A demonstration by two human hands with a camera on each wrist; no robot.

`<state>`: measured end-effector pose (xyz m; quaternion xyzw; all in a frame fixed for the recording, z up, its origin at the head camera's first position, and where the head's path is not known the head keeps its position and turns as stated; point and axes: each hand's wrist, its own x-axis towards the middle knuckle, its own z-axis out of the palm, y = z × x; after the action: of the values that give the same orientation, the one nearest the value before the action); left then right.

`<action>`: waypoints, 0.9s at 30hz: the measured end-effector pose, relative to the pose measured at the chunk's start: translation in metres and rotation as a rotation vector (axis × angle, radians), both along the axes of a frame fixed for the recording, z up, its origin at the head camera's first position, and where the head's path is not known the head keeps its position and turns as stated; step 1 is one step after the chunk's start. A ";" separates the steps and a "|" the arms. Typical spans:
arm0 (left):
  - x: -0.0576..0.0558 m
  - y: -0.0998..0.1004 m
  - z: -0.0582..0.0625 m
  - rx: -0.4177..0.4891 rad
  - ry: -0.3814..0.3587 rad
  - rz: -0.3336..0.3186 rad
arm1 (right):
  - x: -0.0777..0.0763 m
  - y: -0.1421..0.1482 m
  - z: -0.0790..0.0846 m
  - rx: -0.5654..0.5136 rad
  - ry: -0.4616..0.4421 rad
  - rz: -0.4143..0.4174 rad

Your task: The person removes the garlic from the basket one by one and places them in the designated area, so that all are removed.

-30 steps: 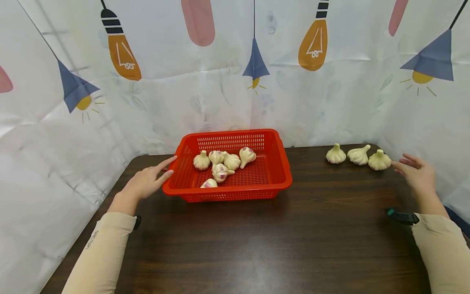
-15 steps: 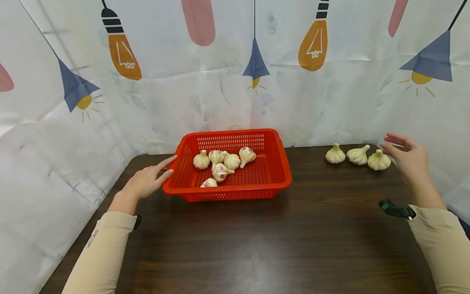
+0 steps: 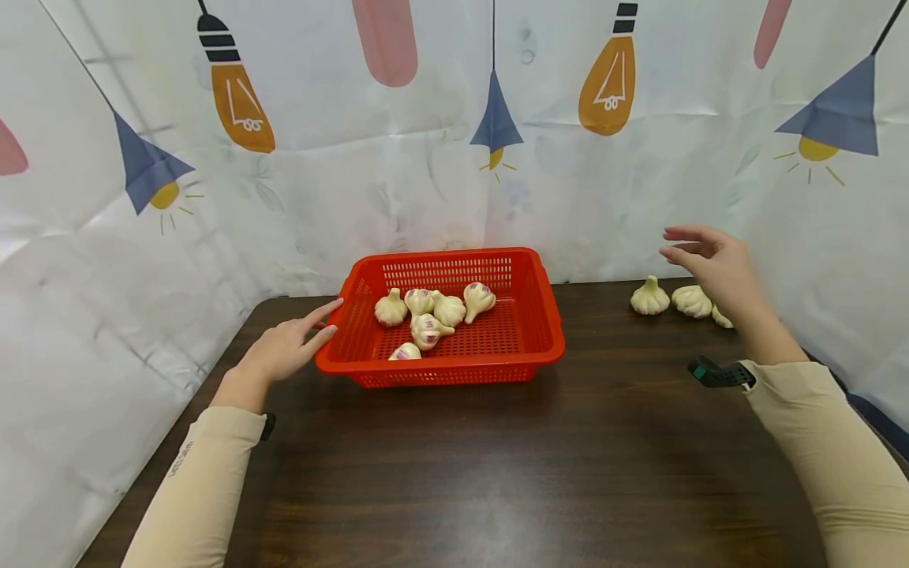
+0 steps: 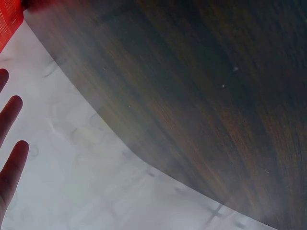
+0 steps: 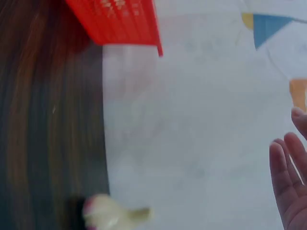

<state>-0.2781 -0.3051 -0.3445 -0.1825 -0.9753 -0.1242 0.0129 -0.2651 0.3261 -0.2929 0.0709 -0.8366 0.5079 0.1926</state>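
Note:
My left hand (image 3: 279, 351) rests its fingertips at the left rim of a red plastic basket (image 3: 440, 369), fingers mostly straight. Several garlic bulbs (image 3: 428, 332) lie in the basket, mostly on its left side. My right hand (image 3: 720, 268) hovers above the back right of the table with nothing between thumb and fingers. Below it stand three more garlic bulbs in a row: the left one (image 3: 649, 297), the middle one (image 3: 692, 301) and the right one (image 3: 722, 319), partly hidden by the hand. In the right wrist view, one garlic bulb (image 5: 108, 213) shows blurred at the bottom.
The dark wooden table (image 3: 461, 473) carries the basket at its back edge. A white curtain (image 3: 440, 189) printed with lamps and bulbs hangs behind and along both sides. Black bands show at both wrists, and the right band's strap (image 3: 720, 374) sticks out.
My right hand has lifted from beside the rightmost garlic bulb and moved left and up over the row, carrying nothing. My left hand and the basket have stayed put.

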 end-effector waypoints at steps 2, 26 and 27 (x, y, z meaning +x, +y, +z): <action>0.000 0.000 0.000 0.001 0.001 0.000 | -0.005 -0.011 0.005 0.026 0.008 0.033; 0.001 0.001 0.001 -0.005 -0.011 0.012 | -0.069 -0.124 0.013 0.253 0.034 0.309; 0.001 0.001 0.001 -0.006 -0.014 0.014 | -0.071 -0.129 0.014 0.264 0.022 0.326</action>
<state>-0.2770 -0.3041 -0.3438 -0.1747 -0.9770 -0.1225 0.0064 -0.3366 0.1972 -0.2793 0.2354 -0.8713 0.4174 0.1061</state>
